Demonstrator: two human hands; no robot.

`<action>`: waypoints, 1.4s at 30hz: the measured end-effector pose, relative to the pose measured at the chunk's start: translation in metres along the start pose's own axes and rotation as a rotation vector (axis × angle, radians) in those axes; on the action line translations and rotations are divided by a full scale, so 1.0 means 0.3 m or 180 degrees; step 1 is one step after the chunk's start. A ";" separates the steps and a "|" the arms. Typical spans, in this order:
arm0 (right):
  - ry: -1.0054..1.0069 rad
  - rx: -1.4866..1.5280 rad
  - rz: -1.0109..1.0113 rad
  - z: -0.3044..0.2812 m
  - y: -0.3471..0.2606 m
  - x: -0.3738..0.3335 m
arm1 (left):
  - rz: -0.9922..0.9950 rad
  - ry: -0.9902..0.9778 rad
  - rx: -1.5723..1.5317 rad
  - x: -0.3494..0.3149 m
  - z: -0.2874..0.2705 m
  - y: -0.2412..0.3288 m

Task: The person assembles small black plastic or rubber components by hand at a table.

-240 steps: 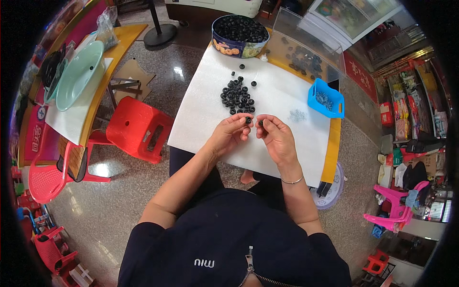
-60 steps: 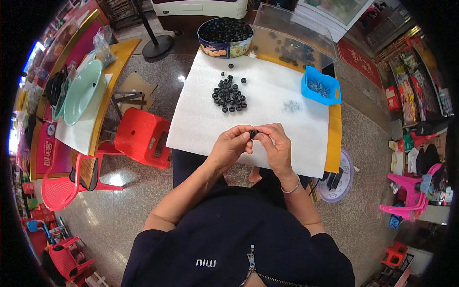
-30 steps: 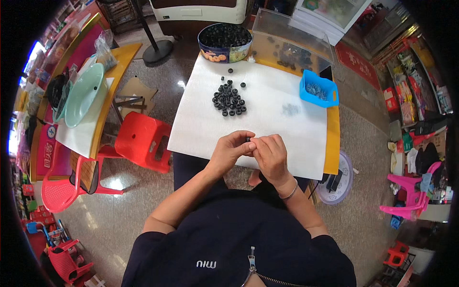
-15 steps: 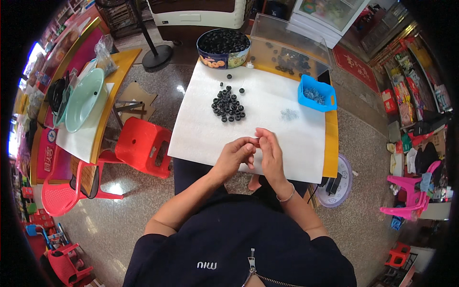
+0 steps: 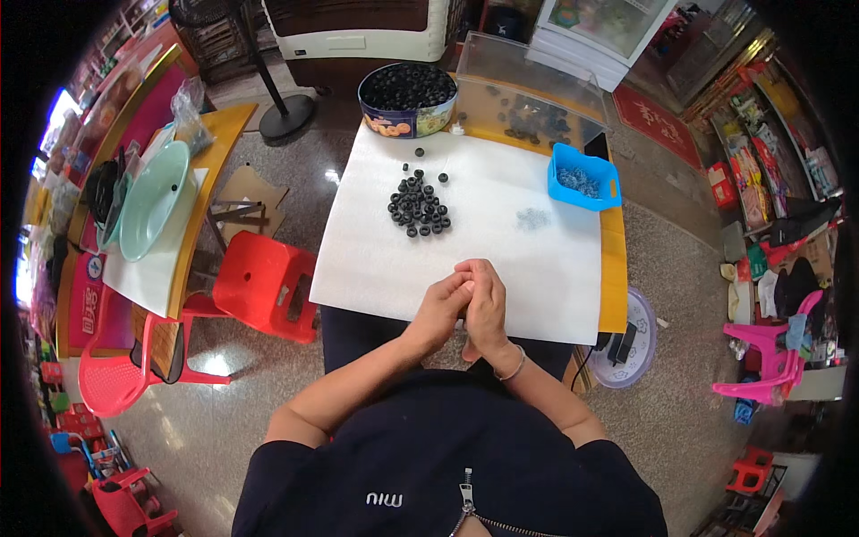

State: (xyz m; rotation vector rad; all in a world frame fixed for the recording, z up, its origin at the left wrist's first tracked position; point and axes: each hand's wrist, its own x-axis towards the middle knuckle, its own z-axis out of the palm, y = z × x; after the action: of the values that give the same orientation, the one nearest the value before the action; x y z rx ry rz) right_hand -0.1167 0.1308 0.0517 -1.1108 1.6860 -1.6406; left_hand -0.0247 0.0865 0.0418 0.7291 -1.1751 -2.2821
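My left hand [image 5: 441, 311] and my right hand [image 5: 486, 309] are closed together over the near edge of a white sheet [image 5: 358, 268] on the table. The right hand's fingers cover the left fingertips, so whatever lies between them is hidden. Beyond the hands, slightly left, sits a pile of small black ring-shaped parts [image 5: 419, 208], with a few strays around it. To the right, a small patch of fine grey-blue pieces [image 5: 532, 218] is spread on the sheet. A blue plastic basket [image 5: 586, 200] at the far right holds more such pieces [image 5: 578, 182].
A printed tin [image 5: 390, 123] full of black parts stands at the far edge, beside a clear plastic box [image 5: 528, 76] with dark parts inside. Left of the table is a red stool [image 5: 259, 277]; a green basin [image 5: 148, 215] rests on a side table. A fan stand [image 5: 286, 116] is behind.
My hands have drawn closer together and slightly toward me, the right hand now folding over the left fingertips. The view has shifted slightly; the pile and containers look unchanged.
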 end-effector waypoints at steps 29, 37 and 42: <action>-0.0470 0.0346 0.0307 -0.084 0.010 0.031 | -0.0124 -0.0034 -0.1097 -0.007 -0.114 0.047; -0.0474 0.0610 0.0476 -0.076 0.020 0.025 | 0.0094 0.0187 -0.0751 -0.019 -0.102 0.043; -0.0326 -0.0595 -0.0250 -0.075 -0.027 0.019 | 0.0155 0.0312 -0.0213 -0.038 -0.085 0.073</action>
State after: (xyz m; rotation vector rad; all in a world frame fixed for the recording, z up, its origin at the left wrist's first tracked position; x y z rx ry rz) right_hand -0.1370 0.1387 0.0634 -1.3429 1.7769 -1.4683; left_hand 0.0038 0.0672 0.0502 0.7695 -1.0554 -2.2083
